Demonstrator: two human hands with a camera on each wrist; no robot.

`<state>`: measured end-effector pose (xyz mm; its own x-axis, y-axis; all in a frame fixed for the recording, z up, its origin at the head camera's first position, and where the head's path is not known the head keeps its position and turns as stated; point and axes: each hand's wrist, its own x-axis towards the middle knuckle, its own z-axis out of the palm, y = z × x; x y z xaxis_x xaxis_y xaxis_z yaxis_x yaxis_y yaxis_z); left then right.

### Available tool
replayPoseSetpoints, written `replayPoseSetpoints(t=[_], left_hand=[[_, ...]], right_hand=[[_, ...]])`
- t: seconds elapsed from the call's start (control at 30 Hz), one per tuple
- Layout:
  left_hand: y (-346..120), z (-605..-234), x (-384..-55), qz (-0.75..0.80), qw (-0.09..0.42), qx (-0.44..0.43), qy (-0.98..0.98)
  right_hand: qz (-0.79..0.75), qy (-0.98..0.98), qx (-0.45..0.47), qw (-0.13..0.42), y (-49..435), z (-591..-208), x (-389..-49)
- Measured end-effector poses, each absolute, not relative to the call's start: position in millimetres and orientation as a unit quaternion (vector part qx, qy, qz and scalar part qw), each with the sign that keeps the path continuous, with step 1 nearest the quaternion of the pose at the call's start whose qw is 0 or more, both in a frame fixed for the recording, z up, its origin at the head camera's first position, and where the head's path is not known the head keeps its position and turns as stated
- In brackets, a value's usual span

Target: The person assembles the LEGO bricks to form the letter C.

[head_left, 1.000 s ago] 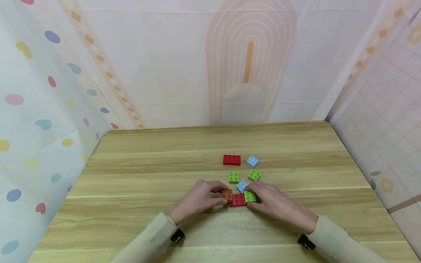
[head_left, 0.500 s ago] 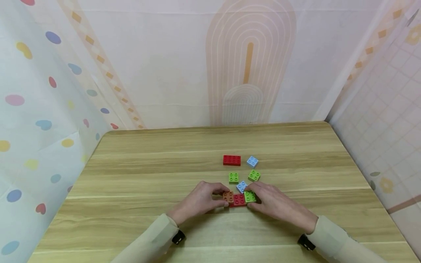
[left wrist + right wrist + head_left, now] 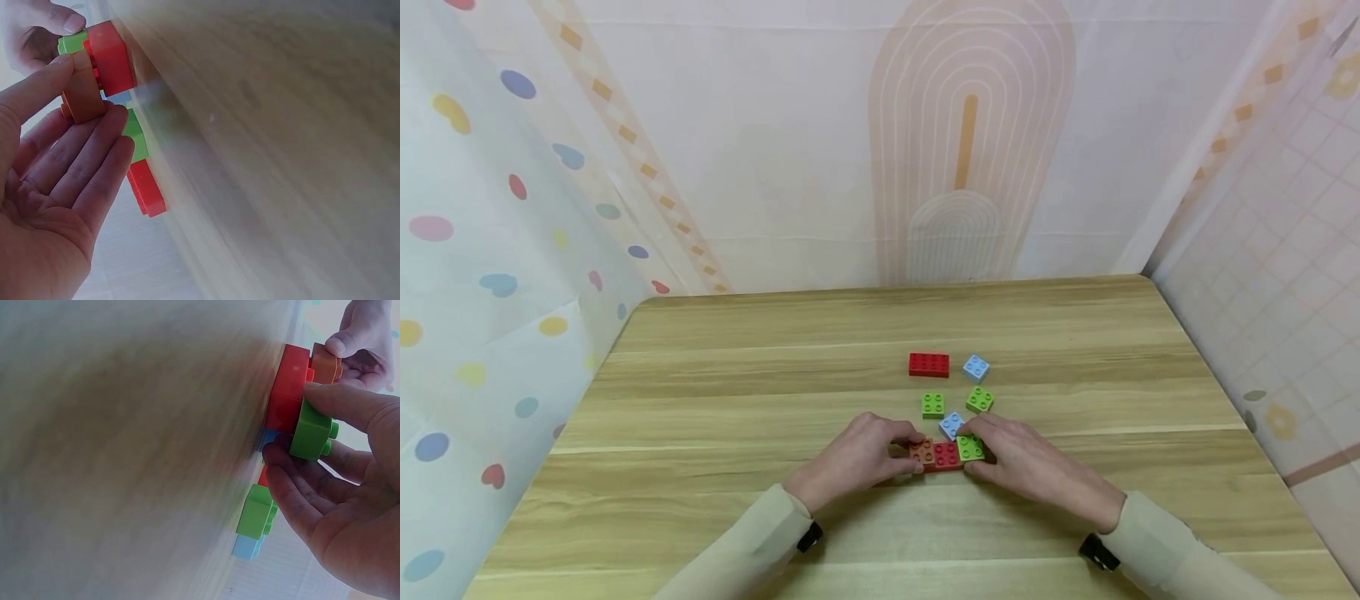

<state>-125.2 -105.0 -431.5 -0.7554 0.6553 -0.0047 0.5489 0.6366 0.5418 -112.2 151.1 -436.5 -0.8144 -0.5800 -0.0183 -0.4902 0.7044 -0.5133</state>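
A red eight-stud toy brick (image 3: 947, 454) lies on the table between both hands. My left hand (image 3: 859, 458) pinches an orange-brown four-stud brick (image 3: 85, 90) between thumb and fingers, over the red brick's left end. In the left wrist view, red studs show beside the orange-brown brick. At the other end, my right hand (image 3: 1018, 457) grips a lime green brick (image 3: 310, 431) that sits on the red brick's studs. Bare red studs show between the two upper bricks. Just behind the red brick, a light blue brick (image 3: 951, 425) lies close to the right fingertips.
Behind the hands lie two loose green bricks, one (image 3: 932, 406) straight and one (image 3: 980, 399) turned at an angle. Farther back are another red brick (image 3: 928, 365) and a light blue brick (image 3: 976, 367). Patterned cloth (image 3: 775, 150) hangs behind the wooden table (image 3: 737, 392).
My left hand has moved slightly right and toward the body, bringing the orange-brown brick over the red brick's left end. The right hand has stayed in place on the green brick.
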Motion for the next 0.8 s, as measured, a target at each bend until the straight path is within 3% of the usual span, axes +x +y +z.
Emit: replayPoseSetpoints(t=[0.37, 0.6, 0.8], left_hand=[[-98.6, -425.5, -124.8, 0.236, 0.110, 0.339, 0.904], [-97.9, -424.2, -119.4, 0.177, 0.070, 0.369, 0.910], [-106.2, -426.9, -121.8, 0.226, 0.126, 0.349, 0.901]], right_hand=[[-0.248, 0.919, -0.294, 0.087, 150.2, -435.6, -110.9], [-0.247, 0.919, -0.295, 0.088, 149.5, -434.1, -111.5], [-0.246, 0.921, -0.288, 0.091, 148.1, -432.8, -111.4]])
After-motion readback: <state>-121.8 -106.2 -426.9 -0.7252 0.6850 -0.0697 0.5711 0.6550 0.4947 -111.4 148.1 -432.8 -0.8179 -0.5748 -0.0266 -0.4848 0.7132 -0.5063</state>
